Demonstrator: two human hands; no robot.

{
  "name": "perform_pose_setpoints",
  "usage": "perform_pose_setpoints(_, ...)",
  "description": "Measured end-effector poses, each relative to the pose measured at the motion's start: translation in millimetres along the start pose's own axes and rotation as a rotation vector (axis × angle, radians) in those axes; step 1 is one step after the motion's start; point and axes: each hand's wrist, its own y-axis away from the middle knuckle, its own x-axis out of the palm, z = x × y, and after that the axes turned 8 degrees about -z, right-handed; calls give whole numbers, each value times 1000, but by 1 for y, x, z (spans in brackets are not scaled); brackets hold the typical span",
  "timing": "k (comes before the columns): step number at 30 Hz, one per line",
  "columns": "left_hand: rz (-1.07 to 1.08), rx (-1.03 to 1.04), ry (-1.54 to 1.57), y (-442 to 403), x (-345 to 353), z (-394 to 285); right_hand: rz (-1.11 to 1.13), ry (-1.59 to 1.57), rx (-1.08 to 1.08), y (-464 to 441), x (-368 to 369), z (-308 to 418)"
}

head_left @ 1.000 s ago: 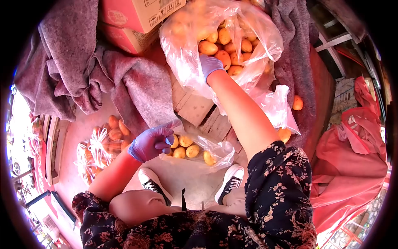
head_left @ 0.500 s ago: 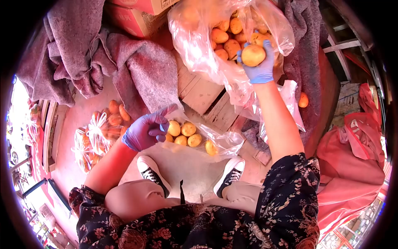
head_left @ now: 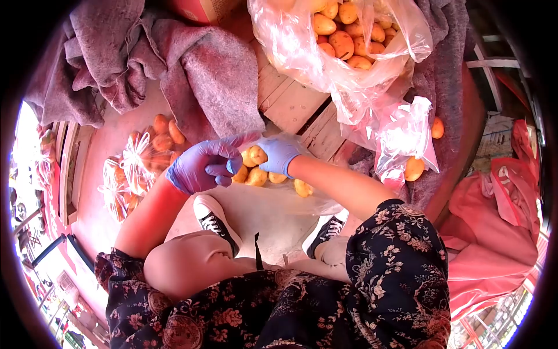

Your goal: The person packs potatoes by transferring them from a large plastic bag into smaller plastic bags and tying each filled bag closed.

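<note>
My left hand (head_left: pixel 208 166), in a purple-blue glove, is closed on the edge of a clear plastic bag (head_left: pixel 317 203) low over the floor. Several yellow potatoes (head_left: pixel 256 177) lie in this bag. Over its mouth, my gloved right hand (head_left: pixel 280 155) curls around a potato (head_left: pixel 257 155), close to my left fingers; part of its grip is hidden. Farther off, a large open plastic sack (head_left: pixel 302 55) holds many more potatoes (head_left: pixel 342 43).
Tied bags of potatoes (head_left: pixel 139 163) stand at the left. Grey blankets (head_left: pixel 215 75) lie behind, near a cardboard box (head_left: pixel 203 9). Loose potatoes (head_left: pixel 414 168) rest at right beside crumpled plastic (head_left: pixel 401 136). Red fabric (head_left: pixel 488 232) lies far right. My shoes (head_left: pixel 216 224) flank the small bag.
My right hand has moved from the large sack down and left to the small bag, carrying a potato. My left hand stays on the bag's edge. The view has shifted slightly.
</note>
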Motion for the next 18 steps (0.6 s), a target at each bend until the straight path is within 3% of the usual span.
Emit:
perform_pose_setpoints(2, -5, 12, 40, 1, 3, -6, -66, 130, -83, -3, -2, -3)
perform_pose_setpoints(4, 29, 33, 86, -2, -6, -9, -21, 66, -163, -2, -17, -3)
perform_pose_setpoints(6, 17, 43, 75, -2, -6, -13, 302, -278, -92, 7, -93, 38)
perform_pose_setpoints(7, 17, 45, 69, -3, -7, -15, 305, -284, -248, 12, -125, 46)
perform_pose_setpoints(9, 56, 42, 101, -8, -12, -18, 216, -529, -239, 25, -184, 56)
perform_pose_setpoints(10, 49, 40, 100, -9, -11, -19, 37, -679, -274, 26, -203, 49)
perform_pose_setpoints(11, 41, 38, 100, -10, -9, -20, -70, -925, -88, 27, -224, 46)
perform_pose_setpoints(13, 51, 33, 92, -13, -8, -20, -492, -690, -12, -1, -241, 8)
perform_pose_setpoints(15, 23, 24, 84, -14, -4, -20, -776, 25, 178, -36, -245, -39)
perform_pose_setpoints(17, 27, 17, 101, -17, -5, -20, -689, 450, 438, -70, -242, -71)
perform_pose_setpoints(18, 14, 15, 105, -18, -5, -20, -638, 490, 485, -81, -242, -75)
